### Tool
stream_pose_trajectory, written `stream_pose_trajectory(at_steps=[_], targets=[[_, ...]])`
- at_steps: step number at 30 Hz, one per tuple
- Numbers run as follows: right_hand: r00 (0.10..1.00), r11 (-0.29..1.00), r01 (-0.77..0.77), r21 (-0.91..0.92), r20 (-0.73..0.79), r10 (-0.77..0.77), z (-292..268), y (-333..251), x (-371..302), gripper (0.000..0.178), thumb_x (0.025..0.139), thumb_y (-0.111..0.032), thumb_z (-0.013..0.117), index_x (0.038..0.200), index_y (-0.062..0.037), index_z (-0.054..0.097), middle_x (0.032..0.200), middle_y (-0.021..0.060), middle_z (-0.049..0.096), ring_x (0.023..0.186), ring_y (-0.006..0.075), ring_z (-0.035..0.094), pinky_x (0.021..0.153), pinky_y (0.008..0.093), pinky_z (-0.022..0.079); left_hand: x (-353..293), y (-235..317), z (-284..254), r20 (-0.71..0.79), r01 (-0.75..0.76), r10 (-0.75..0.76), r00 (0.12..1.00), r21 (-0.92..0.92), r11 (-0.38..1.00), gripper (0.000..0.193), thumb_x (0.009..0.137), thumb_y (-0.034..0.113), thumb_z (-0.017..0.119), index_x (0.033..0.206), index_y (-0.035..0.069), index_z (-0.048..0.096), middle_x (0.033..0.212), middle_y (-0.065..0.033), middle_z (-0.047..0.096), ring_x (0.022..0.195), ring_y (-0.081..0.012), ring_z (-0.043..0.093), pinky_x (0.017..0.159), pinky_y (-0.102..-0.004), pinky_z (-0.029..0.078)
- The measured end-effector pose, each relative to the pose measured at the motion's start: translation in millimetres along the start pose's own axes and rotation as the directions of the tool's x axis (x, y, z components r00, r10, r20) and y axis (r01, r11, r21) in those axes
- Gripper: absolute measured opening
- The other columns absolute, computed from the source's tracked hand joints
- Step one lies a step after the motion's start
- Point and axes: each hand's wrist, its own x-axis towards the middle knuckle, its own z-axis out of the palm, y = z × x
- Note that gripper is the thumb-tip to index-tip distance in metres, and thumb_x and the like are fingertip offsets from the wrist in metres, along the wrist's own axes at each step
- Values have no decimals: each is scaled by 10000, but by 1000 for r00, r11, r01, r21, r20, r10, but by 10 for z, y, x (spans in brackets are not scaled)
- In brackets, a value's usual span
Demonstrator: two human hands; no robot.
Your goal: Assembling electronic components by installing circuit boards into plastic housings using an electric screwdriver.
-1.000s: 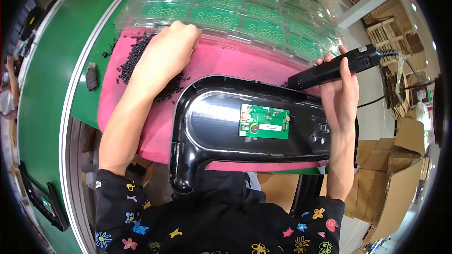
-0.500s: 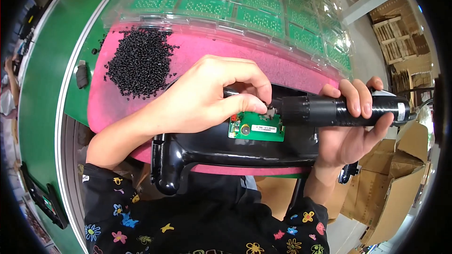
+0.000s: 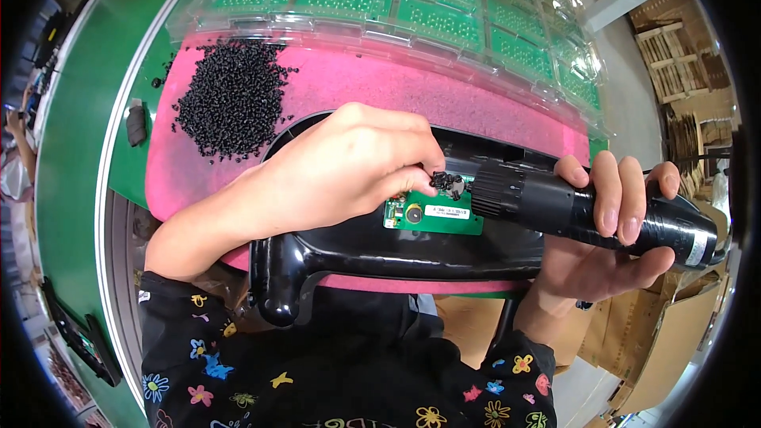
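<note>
Far left, a black part (image 3: 75,337) with a green board in it, well apart from the hands. Next, green surface (image 3: 131,168), small dark grey roll (image 3: 136,124) on it, then pink mat (image 3: 166,182) bearing a heap of black screws (image 3: 231,99). Left hand (image 3: 357,160) comes in over the black casing (image 3: 396,260), thumb and forefinger pinched together on a small bunch of screws (image 3: 442,181); bunch sticks out rightward past the fingertips, right by the screwdriver's tip. Clear trays (image 3: 341,35) with green boards behind, at the mat's back edge. Circuit board (image 3: 444,224) lies flat in the casing, just below and to the right of the left fingers, its upper edge partly hidden by hand and screws; can't tell if the fingers touch it. Power screwdriver (image 3: 527,202) tilted, tip to the left over the board, body gripped by right hand (image 3: 583,265), fingers over the top, thumb beneath. Far right, cardboard box (image 3: 666,341), beyond the right hand.
</note>
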Motion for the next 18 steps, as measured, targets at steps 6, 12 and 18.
stream_pose_trajectory(at_steps=[6, 12, 18], targets=[[1000, 999, -17, -49, 13, 18, -23, 29, -5, 475, 822, -284, 767, 1140, -182, 429, 799, -68, 505, 781, 94, 485, 908, 378, 324, -21, -35, 18, 45, -46, 42, 998, 92, 995, 189, 750, -27, 702, 912, -24, 603, 869, -129, 631, 764, -308, 640, 650, -372, 524], [1000, 996, 8, -83, 7, -7, -9, 34, -20, 472, 829, -311, 755, 1150, -184, 432, 793, -68, 502, 780, 98, 483, 904, 388, 334, -10, 6, 72, 9, -52, 52, 999, 72, 996, 209, 747, 25, 716, 912, -22, 597, 863, -138, 624, 767, -328, 631, 652, -377, 520], [992, 996, -27, -84, 119, 37, -86, 85, 13, 458, 837, -338, 736, 1156, -193, 440, 788, -69, 499, 766, 101, 478, 881, 392, 348, 11, -15, 53, -3, -164, 168, 986, 186, 969, 191, 724, 40, 728, 862, -19, 609, 802, -114, 630, 737, -298, 636, 618, -350, 513]])
